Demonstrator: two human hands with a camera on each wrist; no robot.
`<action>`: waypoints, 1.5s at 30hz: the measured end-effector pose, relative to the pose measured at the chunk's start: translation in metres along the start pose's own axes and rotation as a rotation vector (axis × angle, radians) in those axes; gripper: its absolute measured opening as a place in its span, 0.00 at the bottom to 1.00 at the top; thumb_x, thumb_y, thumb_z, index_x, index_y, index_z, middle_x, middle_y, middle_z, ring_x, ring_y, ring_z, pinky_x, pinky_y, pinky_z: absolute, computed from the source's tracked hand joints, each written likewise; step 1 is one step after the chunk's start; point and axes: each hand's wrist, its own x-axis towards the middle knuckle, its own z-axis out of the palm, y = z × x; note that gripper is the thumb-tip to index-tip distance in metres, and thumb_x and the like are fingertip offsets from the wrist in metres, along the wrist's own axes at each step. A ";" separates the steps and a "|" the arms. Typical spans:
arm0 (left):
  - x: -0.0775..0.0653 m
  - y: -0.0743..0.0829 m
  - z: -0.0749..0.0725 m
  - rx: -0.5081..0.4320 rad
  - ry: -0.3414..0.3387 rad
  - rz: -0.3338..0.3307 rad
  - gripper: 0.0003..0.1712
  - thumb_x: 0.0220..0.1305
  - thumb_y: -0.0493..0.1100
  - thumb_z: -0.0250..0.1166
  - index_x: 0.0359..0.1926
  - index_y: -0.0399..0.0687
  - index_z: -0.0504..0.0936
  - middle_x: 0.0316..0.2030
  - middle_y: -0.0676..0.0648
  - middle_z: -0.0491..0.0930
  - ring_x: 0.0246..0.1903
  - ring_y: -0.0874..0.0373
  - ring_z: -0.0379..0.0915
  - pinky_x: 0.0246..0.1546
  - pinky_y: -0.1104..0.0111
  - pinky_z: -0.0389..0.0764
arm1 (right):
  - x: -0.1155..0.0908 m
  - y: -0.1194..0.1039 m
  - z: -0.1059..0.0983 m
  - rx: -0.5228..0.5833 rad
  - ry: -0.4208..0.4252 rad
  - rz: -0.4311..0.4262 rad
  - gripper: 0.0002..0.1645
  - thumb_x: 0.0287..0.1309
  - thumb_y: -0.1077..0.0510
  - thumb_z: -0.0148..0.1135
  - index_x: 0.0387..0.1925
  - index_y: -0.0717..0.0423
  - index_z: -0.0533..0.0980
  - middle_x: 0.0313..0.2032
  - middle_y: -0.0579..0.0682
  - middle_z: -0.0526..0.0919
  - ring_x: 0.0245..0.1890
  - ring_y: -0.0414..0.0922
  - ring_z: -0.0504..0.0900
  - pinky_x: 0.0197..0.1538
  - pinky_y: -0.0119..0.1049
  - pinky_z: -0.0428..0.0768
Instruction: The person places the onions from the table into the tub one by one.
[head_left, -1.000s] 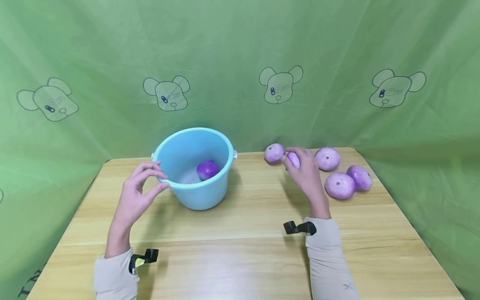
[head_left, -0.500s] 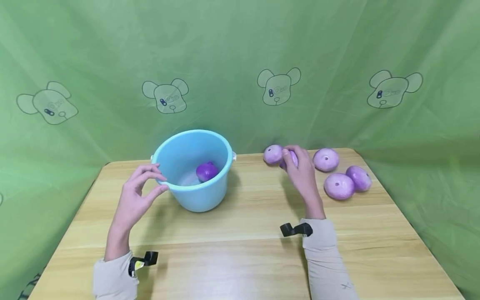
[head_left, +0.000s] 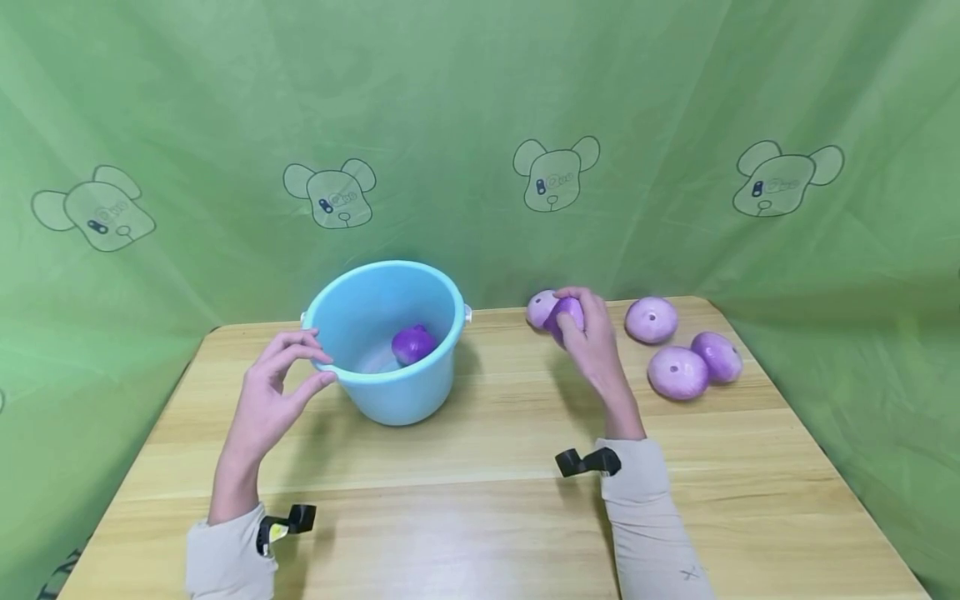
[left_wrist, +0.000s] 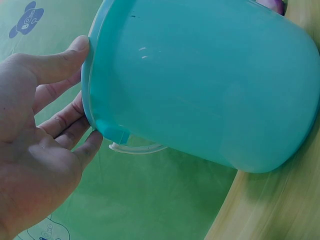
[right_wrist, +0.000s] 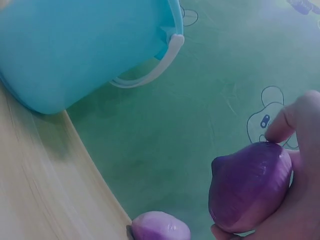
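A light blue bucket (head_left: 397, 400) stands upright on the table, one purple onion (head_left: 413, 344) inside it. At its near left rim is my left hand (head_left: 266, 404), pinching the edge between thumb and fingers; the left wrist view shows the thumb (left_wrist: 79, 45) against the rim. Off to the right, my right hand (head_left: 596, 346) grips another purple onion (right_wrist: 250, 185) between thumb and fingers, raised above the table. The held onion partly covers a paler onion (head_left: 538, 307) behind it at the back edge.
Three more onions lie at the right: one at the back (head_left: 652, 321), one nearer (head_left: 678, 372), and one beside it (head_left: 718, 357). A white handle (right_wrist: 150, 75) hangs on the bucket's far side. Green cloth (head_left: 450, 125) borders the wooden table (head_left: 465, 525).
My right hand has lifted an onion and carried it slightly left, turning it in front of the paler onion. The left hand has stayed at the bucket rim.
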 end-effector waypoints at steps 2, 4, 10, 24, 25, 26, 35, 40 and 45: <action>0.000 -0.001 0.000 0.000 0.000 -0.001 0.09 0.60 0.24 0.71 0.41 0.36 0.85 0.52 0.35 0.73 0.69 0.48 0.65 0.76 0.64 0.61 | -0.001 -0.003 0.001 -0.001 -0.022 -0.007 0.24 0.59 0.63 0.56 0.59 0.58 0.74 0.58 0.64 0.71 0.52 0.59 0.73 0.50 0.53 0.79; 0.000 -0.001 0.000 -0.004 -0.001 0.001 0.09 0.60 0.24 0.71 0.41 0.35 0.84 0.52 0.34 0.73 0.69 0.47 0.65 0.76 0.64 0.61 | -0.002 -0.006 0.002 -0.002 -0.041 -0.010 0.27 0.56 0.63 0.58 0.60 0.58 0.74 0.58 0.63 0.70 0.51 0.58 0.73 0.48 0.52 0.80; 0.000 -0.001 0.000 -0.006 -0.001 0.006 0.10 0.60 0.24 0.71 0.41 0.34 0.84 0.51 0.39 0.74 0.69 0.47 0.65 0.76 0.65 0.61 | -0.003 -0.013 0.005 -0.011 -0.058 0.004 0.31 0.56 0.60 0.64 0.63 0.55 0.72 0.59 0.60 0.71 0.50 0.56 0.75 0.47 0.51 0.83; 0.000 -0.001 0.000 -0.006 -0.003 0.004 0.09 0.60 0.24 0.71 0.42 0.31 0.84 0.52 0.38 0.74 0.69 0.47 0.65 0.76 0.65 0.61 | -0.007 -0.026 0.005 -0.036 -0.039 -0.019 0.40 0.59 0.48 0.73 0.70 0.46 0.68 0.59 0.59 0.72 0.48 0.54 0.76 0.45 0.49 0.85; 0.000 -0.001 0.000 -0.006 -0.003 0.005 0.09 0.60 0.24 0.71 0.42 0.32 0.84 0.52 0.37 0.74 0.69 0.47 0.65 0.76 0.65 0.61 | -0.007 -0.026 0.006 -0.040 -0.037 -0.026 0.40 0.59 0.47 0.73 0.70 0.46 0.68 0.59 0.59 0.72 0.47 0.53 0.76 0.45 0.48 0.84; 0.000 -0.001 0.000 -0.009 -0.003 0.007 0.09 0.60 0.23 0.70 0.41 0.32 0.84 0.52 0.36 0.74 0.69 0.47 0.65 0.76 0.65 0.61 | -0.007 -0.027 0.006 -0.042 -0.034 -0.033 0.41 0.58 0.47 0.74 0.70 0.46 0.68 0.59 0.59 0.72 0.47 0.53 0.75 0.45 0.48 0.84; 0.000 -0.002 0.000 -0.017 -0.002 0.008 0.09 0.60 0.23 0.70 0.42 0.32 0.84 0.52 0.33 0.73 0.69 0.46 0.65 0.76 0.65 0.61 | -0.009 -0.033 0.009 -0.048 -0.017 -0.066 0.44 0.56 0.45 0.77 0.70 0.46 0.68 0.59 0.58 0.72 0.48 0.52 0.75 0.46 0.48 0.83; 0.000 -0.001 0.000 -0.016 -0.002 0.008 0.09 0.60 0.24 0.71 0.42 0.32 0.84 0.52 0.36 0.74 0.69 0.47 0.65 0.76 0.65 0.61 | -0.010 -0.036 0.010 -0.038 -0.021 -0.073 0.45 0.55 0.44 0.77 0.71 0.46 0.68 0.60 0.57 0.72 0.51 0.52 0.75 0.49 0.51 0.83; 0.000 0.000 0.000 -0.009 -0.002 0.002 0.09 0.60 0.24 0.71 0.42 0.33 0.84 0.51 0.40 0.75 0.69 0.51 0.65 0.76 0.64 0.61 | -0.013 -0.043 0.010 -0.025 -0.017 -0.098 0.45 0.53 0.45 0.79 0.70 0.47 0.69 0.60 0.57 0.72 0.53 0.53 0.75 0.51 0.53 0.84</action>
